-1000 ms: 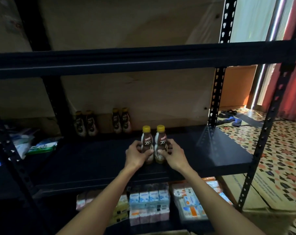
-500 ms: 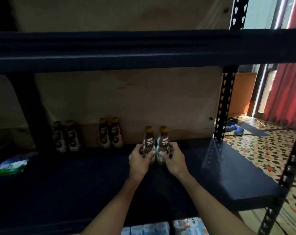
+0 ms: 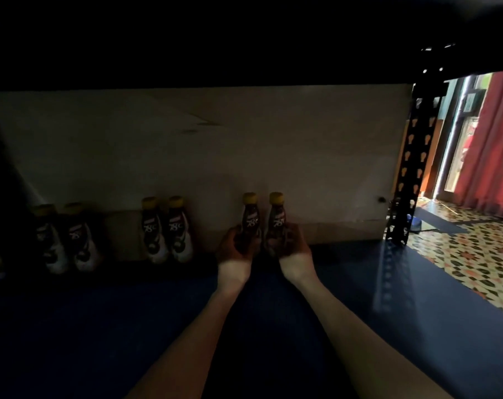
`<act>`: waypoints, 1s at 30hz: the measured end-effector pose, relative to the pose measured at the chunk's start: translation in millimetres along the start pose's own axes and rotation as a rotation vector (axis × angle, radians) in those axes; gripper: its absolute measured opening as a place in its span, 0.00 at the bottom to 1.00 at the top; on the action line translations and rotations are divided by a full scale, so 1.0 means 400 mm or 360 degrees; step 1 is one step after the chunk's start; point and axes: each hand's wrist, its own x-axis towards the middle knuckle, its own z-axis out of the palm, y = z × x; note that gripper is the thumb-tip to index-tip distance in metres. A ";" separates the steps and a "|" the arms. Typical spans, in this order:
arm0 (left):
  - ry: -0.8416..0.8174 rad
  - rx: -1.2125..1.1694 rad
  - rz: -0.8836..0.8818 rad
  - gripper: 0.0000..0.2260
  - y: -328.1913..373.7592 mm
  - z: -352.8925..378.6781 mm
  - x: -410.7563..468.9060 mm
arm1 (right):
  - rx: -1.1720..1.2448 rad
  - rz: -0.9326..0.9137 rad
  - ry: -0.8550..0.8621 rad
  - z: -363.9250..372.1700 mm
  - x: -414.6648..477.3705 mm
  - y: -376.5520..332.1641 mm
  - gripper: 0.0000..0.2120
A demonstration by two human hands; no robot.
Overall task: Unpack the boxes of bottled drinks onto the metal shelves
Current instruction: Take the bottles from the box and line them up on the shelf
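Deep inside the dark metal shelf [image 3: 359, 283], my left hand [image 3: 235, 249] grips a brown bottle with a yellow cap [image 3: 250, 217]. My right hand [image 3: 293, 251] grips a second, identical bottle [image 3: 276, 217] just beside it. Both bottles stand upright close to the back wall, a small gap between them. Two more pairs of the same bottles stand along the wall to the left: one pair [image 3: 166, 228] in the middle and another pair [image 3: 63, 237] at the far left.
The shelf above darkens the top of the view. A perforated black upright post [image 3: 411, 168] stands at the shelf's right back corner. Beyond it lie a patterned tile floor [image 3: 475, 254] and a red curtain [image 3: 492, 139].
Both hands have pushed the two bottles from the shelf's middle back to the wall, in line with the other pairs. My head has moved in under the upper shelf.
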 end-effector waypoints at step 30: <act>-0.0197 0.0952 0.0224 0.19 0.163 -0.171 -0.275 | -0.0599 -0.0005 0.0004 -0.076 -0.291 -0.128 0.34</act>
